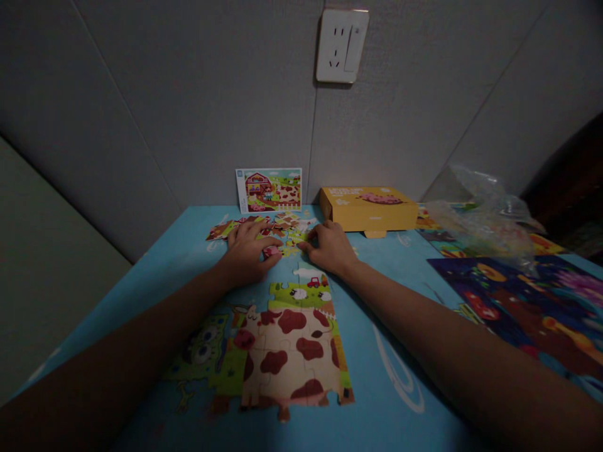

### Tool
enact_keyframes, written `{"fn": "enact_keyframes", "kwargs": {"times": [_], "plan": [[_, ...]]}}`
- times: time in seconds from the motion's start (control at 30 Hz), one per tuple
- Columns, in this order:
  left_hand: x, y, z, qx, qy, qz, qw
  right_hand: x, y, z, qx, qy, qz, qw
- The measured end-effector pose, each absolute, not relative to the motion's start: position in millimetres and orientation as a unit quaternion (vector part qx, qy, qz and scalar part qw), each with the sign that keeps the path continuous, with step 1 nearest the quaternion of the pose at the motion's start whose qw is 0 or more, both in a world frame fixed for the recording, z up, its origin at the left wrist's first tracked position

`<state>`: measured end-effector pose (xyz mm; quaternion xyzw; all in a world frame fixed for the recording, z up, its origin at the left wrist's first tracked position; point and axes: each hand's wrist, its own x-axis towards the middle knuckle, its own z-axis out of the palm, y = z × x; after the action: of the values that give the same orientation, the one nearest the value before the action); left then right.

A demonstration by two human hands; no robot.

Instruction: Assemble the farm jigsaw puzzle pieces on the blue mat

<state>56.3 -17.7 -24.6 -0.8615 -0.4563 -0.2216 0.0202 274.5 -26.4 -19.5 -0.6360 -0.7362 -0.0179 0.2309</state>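
Loose puzzle pieces (277,227) lie dim, partly hidden under both open hands, left (245,252) and right (330,246).

Matt cardboard puzzle (292,351) and box (370,209); glossy printed bench (391,351); crinkled clear plastic bag (485,213) at right; smooth plastic socket (342,45).

- We see a yellow box (369,210) at the far edge of the blue desk (396,376), close to the grey wall (188,113).
- We see a picture card (269,189) of a farm propped upright against that wall.
- We see a white socket (341,45) high on the wall.
- We see a crumpled clear plastic bag (485,216) to the right, beyond a dark, colourful board (527,307).
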Motion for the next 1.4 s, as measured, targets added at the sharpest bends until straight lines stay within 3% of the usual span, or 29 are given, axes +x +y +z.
{"fn": "enact_keyframes", "kwargs": {"times": [0.77,1.0,1.2,1.4], "plan": [[56.9,-19.6,-21.5,-0.862,-0.460,-0.211,0.018,276.3,-23.3,-19.5,-0.581,-0.773,0.018,0.256],[57.7,-21.0,-17.8,-0.868,-0.450,-0.210,0.019,278.5,-20.0,-23.1,-0.588,-0.734,0.060,0.334],[57.2,-26.3,-14.6,-0.903,-0.380,-0.199,-0.002,275.7,-27.8,-19.2,-0.468,-0.764,0.144,0.419],[55.3,-23.8,-14.8,-0.919,-0.326,-0.223,0.019,273.8,-32.2,-16.5,-0.441,-0.794,0.154,0.390]]}}
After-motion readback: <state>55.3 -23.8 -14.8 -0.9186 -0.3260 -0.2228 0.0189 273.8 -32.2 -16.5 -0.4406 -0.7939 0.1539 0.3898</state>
